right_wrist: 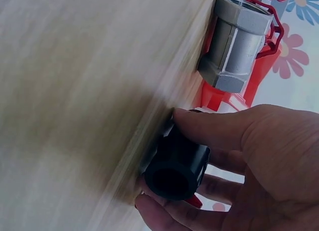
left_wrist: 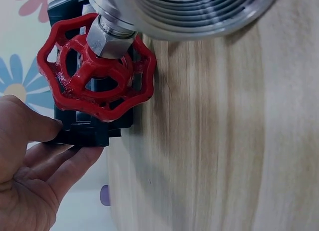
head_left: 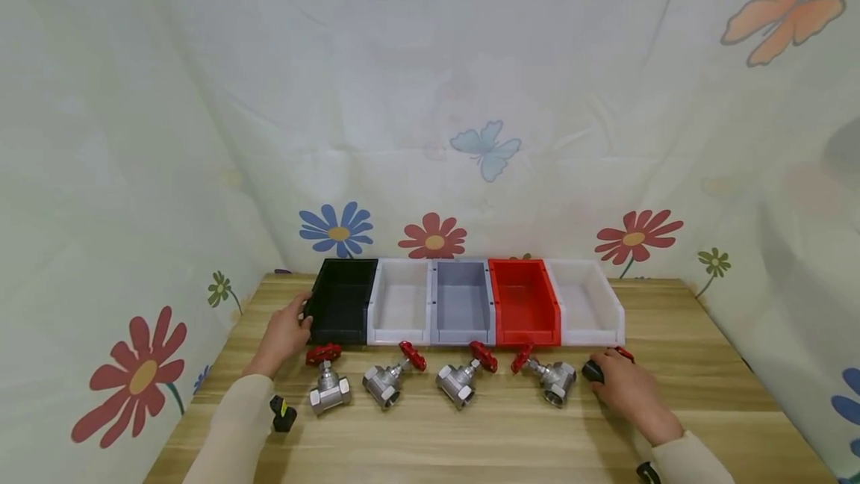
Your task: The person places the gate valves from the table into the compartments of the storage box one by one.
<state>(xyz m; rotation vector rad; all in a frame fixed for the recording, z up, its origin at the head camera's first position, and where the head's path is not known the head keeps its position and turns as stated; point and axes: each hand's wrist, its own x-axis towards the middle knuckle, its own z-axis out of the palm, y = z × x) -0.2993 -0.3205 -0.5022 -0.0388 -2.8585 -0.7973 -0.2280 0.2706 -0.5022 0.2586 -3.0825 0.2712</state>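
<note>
My left hand (head_left: 285,334) is at the left side of the black bin (head_left: 344,297), thumb and fingers pinching its edge in the left wrist view. My right hand (head_left: 628,387) grips a black plastic valve (right_wrist: 177,163) with a round open end, low over the table; a bit of its red handle (head_left: 625,353) shows past the fingers. Most of that valve is hidden by the hand in the head view. Nearest my left hand lies a metal valve (head_left: 329,391) with a red handwheel (left_wrist: 97,71). Left of my right hand lies another metal valve (head_left: 556,382), its red wheel pointing left.
Beside the black bin, in one row, stand a white bin (head_left: 399,337), a grey bin (head_left: 462,337), a red bin (head_left: 527,337) and a second white bin (head_left: 593,337). Two more red-wheeled metal valves (head_left: 383,385) lie before them on the wooden table (head_left: 430,447). A printed curtain (head_left: 416,95) hangs behind.
</note>
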